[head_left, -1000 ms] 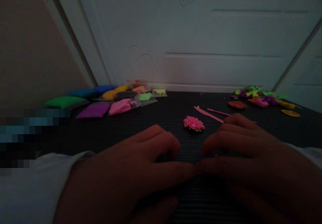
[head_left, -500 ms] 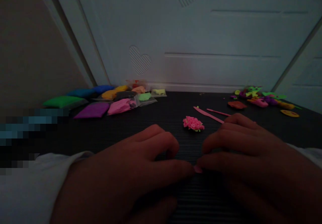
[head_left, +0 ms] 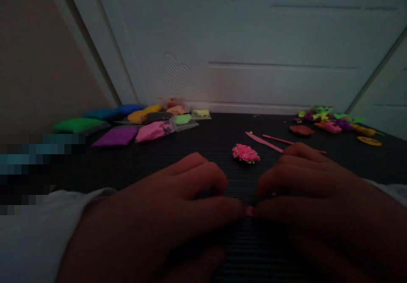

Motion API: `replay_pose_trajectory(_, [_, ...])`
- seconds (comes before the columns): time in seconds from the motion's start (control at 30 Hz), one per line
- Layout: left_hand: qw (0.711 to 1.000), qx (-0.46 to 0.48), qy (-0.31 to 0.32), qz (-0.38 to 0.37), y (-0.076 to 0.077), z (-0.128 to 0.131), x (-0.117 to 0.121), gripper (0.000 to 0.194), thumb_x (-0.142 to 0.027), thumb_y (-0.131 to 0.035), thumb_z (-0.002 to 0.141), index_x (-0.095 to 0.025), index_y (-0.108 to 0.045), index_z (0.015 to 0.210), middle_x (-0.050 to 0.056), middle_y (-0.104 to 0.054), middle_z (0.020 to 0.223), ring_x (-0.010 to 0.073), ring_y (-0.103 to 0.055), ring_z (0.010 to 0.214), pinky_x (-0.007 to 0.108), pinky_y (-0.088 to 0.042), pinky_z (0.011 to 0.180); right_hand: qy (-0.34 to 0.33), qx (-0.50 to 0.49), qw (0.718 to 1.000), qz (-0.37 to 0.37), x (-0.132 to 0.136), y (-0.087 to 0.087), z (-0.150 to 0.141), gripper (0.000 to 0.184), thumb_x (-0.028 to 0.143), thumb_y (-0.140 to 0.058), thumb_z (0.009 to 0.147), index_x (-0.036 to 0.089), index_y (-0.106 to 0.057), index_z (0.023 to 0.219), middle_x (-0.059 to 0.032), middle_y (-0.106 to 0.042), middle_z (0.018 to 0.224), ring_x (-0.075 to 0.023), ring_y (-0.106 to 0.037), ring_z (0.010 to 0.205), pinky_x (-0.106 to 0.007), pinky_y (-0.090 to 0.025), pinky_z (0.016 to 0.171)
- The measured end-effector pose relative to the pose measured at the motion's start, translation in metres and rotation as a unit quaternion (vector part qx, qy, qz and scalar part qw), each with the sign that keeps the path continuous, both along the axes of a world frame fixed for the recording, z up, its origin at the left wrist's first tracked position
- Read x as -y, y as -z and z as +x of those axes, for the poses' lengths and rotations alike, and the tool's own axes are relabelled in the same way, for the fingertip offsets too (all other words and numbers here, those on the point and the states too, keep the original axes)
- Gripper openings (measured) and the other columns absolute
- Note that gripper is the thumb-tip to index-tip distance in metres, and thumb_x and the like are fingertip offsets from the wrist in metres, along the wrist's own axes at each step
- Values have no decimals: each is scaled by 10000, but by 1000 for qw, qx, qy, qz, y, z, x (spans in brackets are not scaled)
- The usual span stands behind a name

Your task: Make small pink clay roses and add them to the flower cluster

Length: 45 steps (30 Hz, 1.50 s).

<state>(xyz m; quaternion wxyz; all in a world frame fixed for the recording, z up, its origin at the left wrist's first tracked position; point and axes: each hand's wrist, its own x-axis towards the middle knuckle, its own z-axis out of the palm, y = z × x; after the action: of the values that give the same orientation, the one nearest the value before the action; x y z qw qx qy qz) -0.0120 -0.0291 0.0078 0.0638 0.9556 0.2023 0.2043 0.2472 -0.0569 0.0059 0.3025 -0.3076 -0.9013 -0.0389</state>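
Observation:
A small piece of pink clay [head_left: 249, 211] is held low over the dark table, between the fingertips of both hands. My left hand [head_left: 178, 206] reaches in from the left, its fingers bent and a fingertip on one end of the clay. From the right, my right hand [head_left: 311, 198] pinches the other end with curled fingers. The fingers cover most of the piece. Just beyond the hands lies a cluster of pink clay roses [head_left: 245, 153] with green bits. A pink modelling knife [head_left: 263, 142] and a thin pink tool [head_left: 278, 139] lie behind my right hand.
Bags of coloured clay, including a green bag [head_left: 79, 125], a purple bag [head_left: 116, 136] and a pink bag [head_left: 151, 131], line the left back. Several colourful clay pieces [head_left: 333, 124] and a reddish piece [head_left: 301, 130] lie back right. A white panel [head_left: 254, 84] rises behind the table [head_left: 203, 141].
My right fingertips have shifted slightly over the pink clay, and a bit of pink now shows between the right fingers. My left hand is almost still. The view has tilted slightly.

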Motion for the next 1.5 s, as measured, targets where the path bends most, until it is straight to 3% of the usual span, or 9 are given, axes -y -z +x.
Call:
replay_pose_trajectory(0.13, [1000, 2, 6, -9, -1, 0, 0, 283, -213, -675, 887, -323, -684, 1148, 27, -618, 995, 205, -565, 836, 313, -486, 627, -18, -2, 1000, -3, -1, 0, 2, 399, 16, -449, 849, 257, -768, 849, 47, -759, 901, -144, -661, 769, -379, -410, 778])
replay_pose_trajectory(0.33, [1000, -5, 16, -9, -2, 0, -1, 303, -215, -682, 862, -328, -677, 1143, 26, -619, 996, 208, -570, 837, 325, -493, 626, -39, -8, 999, -10, -3, 0, 2, 358, 25, -482, 834, 243, -765, 851, 42, -753, 886, -131, -659, 763, -353, -424, 760])
replay_pose_trajectory(1.1, [1000, -12, 15, 8, 1, -1, -3, 486, -242, -664, 872, -386, -631, 1335, 34, -617, 974, 221, -556, 800, 331, -495, 600, -55, -18, 998, -9, -4, 0, 2, 404, 7, -458, 811, 259, -732, 967, 67, -731, 879, -119, -660, 765, -345, -404, 761])
replay_pose_trajectory(1.5, [1000, -16, 15, 0, 0, 0, -2, 381, -238, -667, 870, -364, -676, 1229, 34, -612, 975, 219, -551, 804, 326, -475, 587, -38, -20, 999, 2, -2, 3, 0, 377, 22, -463, 822, 261, -753, 829, 70, -718, 881, -117, -609, 752, -353, -369, 749])
